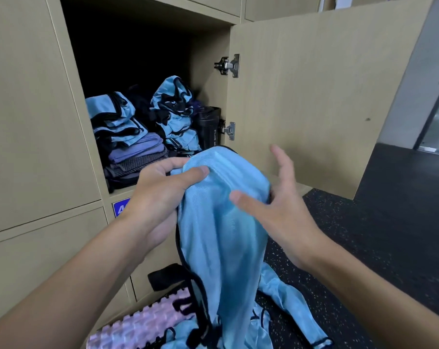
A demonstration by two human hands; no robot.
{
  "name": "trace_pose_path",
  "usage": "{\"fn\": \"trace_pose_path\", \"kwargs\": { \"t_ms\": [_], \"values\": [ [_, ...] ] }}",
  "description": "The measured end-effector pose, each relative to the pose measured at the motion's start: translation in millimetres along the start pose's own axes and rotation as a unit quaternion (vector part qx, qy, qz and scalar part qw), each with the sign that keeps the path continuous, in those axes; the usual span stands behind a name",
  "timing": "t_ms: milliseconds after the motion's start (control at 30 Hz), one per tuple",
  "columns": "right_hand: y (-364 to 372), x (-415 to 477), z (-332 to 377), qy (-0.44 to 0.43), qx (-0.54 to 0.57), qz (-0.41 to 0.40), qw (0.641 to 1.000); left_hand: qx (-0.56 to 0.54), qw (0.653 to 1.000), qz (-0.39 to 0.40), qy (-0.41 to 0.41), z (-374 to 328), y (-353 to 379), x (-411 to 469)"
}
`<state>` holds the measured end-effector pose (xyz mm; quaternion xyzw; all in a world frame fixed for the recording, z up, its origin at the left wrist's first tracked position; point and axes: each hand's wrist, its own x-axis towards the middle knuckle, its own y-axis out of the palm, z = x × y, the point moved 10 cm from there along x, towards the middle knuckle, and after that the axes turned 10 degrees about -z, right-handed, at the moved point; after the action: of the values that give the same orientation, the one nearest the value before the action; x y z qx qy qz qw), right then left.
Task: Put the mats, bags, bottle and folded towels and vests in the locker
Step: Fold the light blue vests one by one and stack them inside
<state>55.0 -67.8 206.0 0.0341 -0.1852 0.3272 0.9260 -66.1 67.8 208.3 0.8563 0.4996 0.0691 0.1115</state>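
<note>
A light blue mesh vest (226, 222) with black trim hangs in front of the open locker (210, 31). My left hand (158, 197) pinches its top edge, thumb on the cloth. My right hand (271, 197) is spread against the vest's right side, fingers apart. Inside the locker, folded blue vests (115, 114) lie on purple and grey towels (137, 152) at the left. A second heap of blue vests (175, 114) stands to the right, and a black bottle (209, 127) is by the hinge side.
The locker door (314, 96) stands open to the right. On the dark speckled floor (377, 235) below lie a pink ridged mat (142, 326), a black item (165, 275) and more blue vests (283, 306). Shut locker doors (29, 122) fill the left.
</note>
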Motion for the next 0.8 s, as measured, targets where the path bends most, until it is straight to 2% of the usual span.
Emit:
{"fn": "trace_pose_path", "kwargs": {
  "t_ms": [67,167,267,333,433,533,600,700,800],
  "values": [
    [11,-5,-3,-0.003,-0.029,0.037,0.999,-0.007,1.000,0.009,-0.018,2,2,-1],
    [15,-4,-7,0.004,-0.012,0.027,1.000,-0.034,0.998,0.013,-0.041,4,5,-2],
    [7,2,-3,0.017,0.027,-0.013,0.999,-0.011,0.999,-0.005,-0.051,13,0,-3],
    [-1,7,0,0.023,0.051,-0.041,0.998,0.033,0.995,0.036,-0.089,31,8,-10],
    [-14,14,-5,0.040,0.063,-0.081,0.994,0.042,0.986,0.090,-0.134,53,21,-22],
    [-29,20,-7,0.041,0.068,-0.115,0.990,0.028,0.992,0.071,-0.104,46,19,-16],
    [-28,19,-8,0.048,0.070,-0.083,0.993,-0.036,0.996,0.044,-0.070,32,13,-10],
    [-2,9,-14,0.076,0.053,0.032,0.995,-0.075,0.997,0.005,-0.015,13,3,-4],
    [4,6,-11,0.050,0.072,0.033,0.996,-0.077,0.997,-0.018,-0.004,8,-4,0]
  ]
}}
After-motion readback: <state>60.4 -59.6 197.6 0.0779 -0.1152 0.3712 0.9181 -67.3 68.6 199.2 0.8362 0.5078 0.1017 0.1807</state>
